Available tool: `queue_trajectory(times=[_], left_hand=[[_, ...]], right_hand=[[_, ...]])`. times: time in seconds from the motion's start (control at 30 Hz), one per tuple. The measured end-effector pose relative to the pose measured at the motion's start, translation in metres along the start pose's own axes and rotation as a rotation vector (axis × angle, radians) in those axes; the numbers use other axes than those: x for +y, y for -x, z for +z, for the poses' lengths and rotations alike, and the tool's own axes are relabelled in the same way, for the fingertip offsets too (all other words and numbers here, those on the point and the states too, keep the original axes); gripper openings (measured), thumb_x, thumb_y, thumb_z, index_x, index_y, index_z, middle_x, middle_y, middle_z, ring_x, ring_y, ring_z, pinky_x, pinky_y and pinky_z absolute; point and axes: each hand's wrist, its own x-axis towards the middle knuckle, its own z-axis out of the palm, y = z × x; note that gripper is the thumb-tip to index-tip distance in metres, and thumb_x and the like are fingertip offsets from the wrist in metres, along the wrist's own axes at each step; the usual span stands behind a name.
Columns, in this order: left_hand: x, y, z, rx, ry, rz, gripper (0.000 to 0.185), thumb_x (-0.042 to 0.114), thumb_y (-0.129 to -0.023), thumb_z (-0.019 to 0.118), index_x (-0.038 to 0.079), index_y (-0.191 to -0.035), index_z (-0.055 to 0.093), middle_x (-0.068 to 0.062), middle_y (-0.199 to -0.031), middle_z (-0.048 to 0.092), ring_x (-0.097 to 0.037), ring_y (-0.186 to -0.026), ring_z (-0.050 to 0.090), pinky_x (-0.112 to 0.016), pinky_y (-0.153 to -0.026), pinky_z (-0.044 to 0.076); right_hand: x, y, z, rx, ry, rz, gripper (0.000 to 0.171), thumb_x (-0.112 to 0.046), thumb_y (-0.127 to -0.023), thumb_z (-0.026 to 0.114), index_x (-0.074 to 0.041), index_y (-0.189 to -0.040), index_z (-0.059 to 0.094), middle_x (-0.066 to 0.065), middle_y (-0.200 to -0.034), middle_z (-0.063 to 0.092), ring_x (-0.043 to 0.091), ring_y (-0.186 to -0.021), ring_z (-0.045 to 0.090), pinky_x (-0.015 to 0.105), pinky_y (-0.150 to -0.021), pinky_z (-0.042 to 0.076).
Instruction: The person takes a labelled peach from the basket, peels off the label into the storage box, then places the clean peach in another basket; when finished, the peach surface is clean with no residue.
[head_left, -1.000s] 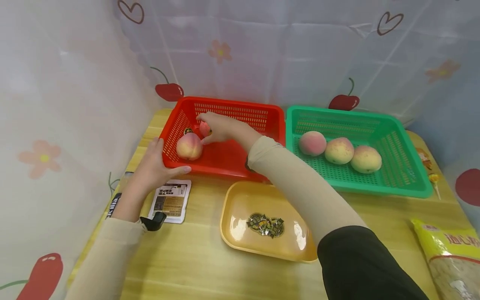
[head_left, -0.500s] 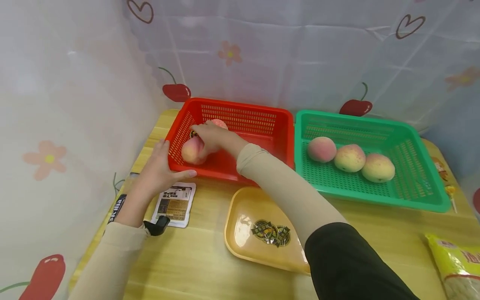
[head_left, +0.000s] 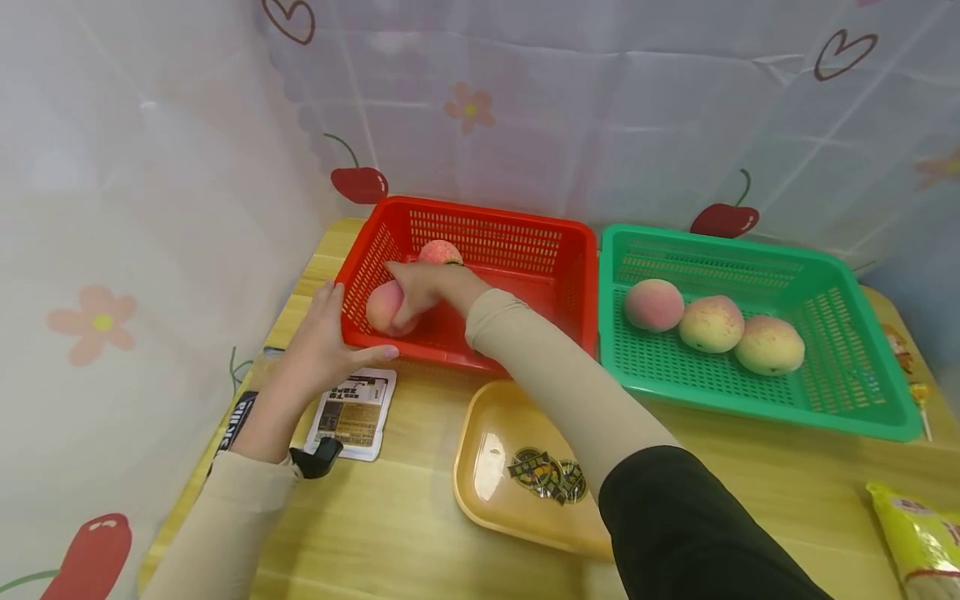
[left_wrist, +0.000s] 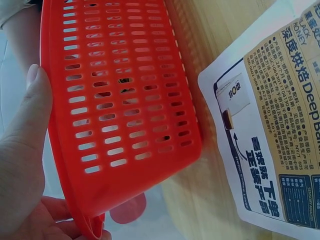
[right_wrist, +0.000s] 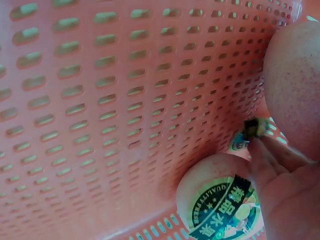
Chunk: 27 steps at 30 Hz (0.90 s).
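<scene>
A red basket (head_left: 517, 250) (left_wrist: 120, 100) stands at the back left of the wooden table with two peaches in it. My left hand (head_left: 322, 342) grips its near-left corner, with the thumb (left_wrist: 30, 115) lying along the rim. My right hand (head_left: 416, 287) reaches into the basket, and its fingers (right_wrist: 280, 185) curl over the near peach (head_left: 382, 308), which carries a round green sticker (right_wrist: 225, 207). The second peach (head_left: 440, 252) (right_wrist: 295, 85) lies free just behind the hand. A small loose sticker (right_wrist: 240, 142) lies by the basket wall.
A green basket (head_left: 840, 392) to the right holds three peaches (head_left: 712, 323). A yellow tray (head_left: 480, 467) with stickers sits in front. A white printed packet (head_left: 352, 414) (left_wrist: 270, 130) and a black object (head_left: 318, 457) lie near the left wrist. A yellow bag (head_left: 918, 537) lies far right. Curtains close off the left and back.
My right hand let go of the far peach and moved down to the near one. The left hand stayed on the basket's corner. The view shifted slightly.
</scene>
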Motion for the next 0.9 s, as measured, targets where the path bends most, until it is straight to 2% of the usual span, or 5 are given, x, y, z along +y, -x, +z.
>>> queue_trajectory(times=[0.23,0.47,0.63,0.77,0.9], left_hand=[[0.0023,0.0009,-0.0003,-0.007,-0.010,-0.007,0.131,0.067,-0.072,0.076,-0.001,-0.158,0.005,-0.025,-0.165,0.006,-0.049,-0.144,0.026,-0.067,-0.110,0.035],[0.0008,-0.0001,0.0012,0.017,0.008,0.006,0.128,0.065,-0.071,0.078,0.003,-0.158,0.009,-0.022,-0.163,0.014,-0.044,-0.139,0.034,-0.064,-0.105,0.043],[-0.0014,-0.0008,0.0024,0.027,0.019,0.017,0.127,0.065,-0.070,0.079,0.005,-0.159,0.010,-0.020,-0.161,0.019,-0.041,-0.136,0.038,-0.062,-0.104,0.046],[-0.0021,-0.0003,0.0026,0.025,0.004,0.017,0.128,0.065,-0.071,0.078,0.003,-0.158,0.009,-0.022,-0.162,0.016,-0.044,-0.139,0.034,-0.064,-0.105,0.043],[-0.0018,0.0001,0.0024,0.016,-0.015,0.008,0.130,0.067,-0.071,0.077,0.000,-0.158,0.007,-0.024,-0.164,0.011,-0.047,-0.143,0.027,-0.066,-0.106,0.040]], right_hand=[[0.0059,0.0022,0.0000,0.001,-0.018,-0.009,0.109,-0.040,-0.078,0.077,-0.009,-0.159,0.012,0.006,-0.155,0.037,0.017,-0.136,0.042,0.032,-0.121,0.031],[0.0069,0.0025,0.0011,0.017,0.018,-0.064,0.097,-0.036,-0.077,0.077,-0.010,-0.155,0.025,0.004,-0.144,0.047,0.016,-0.127,0.048,0.029,-0.114,0.039],[0.0081,0.0021,0.0024,-0.005,-0.047,-0.087,0.093,-0.031,-0.077,0.078,-0.012,-0.153,0.028,0.003,-0.139,0.049,0.016,-0.120,0.050,0.028,-0.109,0.044],[0.0080,0.0025,0.0030,-0.018,-0.092,-0.098,0.092,-0.029,-0.076,0.081,-0.012,-0.151,0.032,0.003,-0.136,0.050,0.017,-0.117,0.052,0.028,-0.105,0.046],[0.0090,0.0026,0.0039,-0.007,-0.092,-0.104,0.086,-0.033,-0.073,0.084,-0.013,-0.144,0.040,0.002,-0.130,0.053,0.017,-0.114,0.054,0.027,-0.102,0.048]])
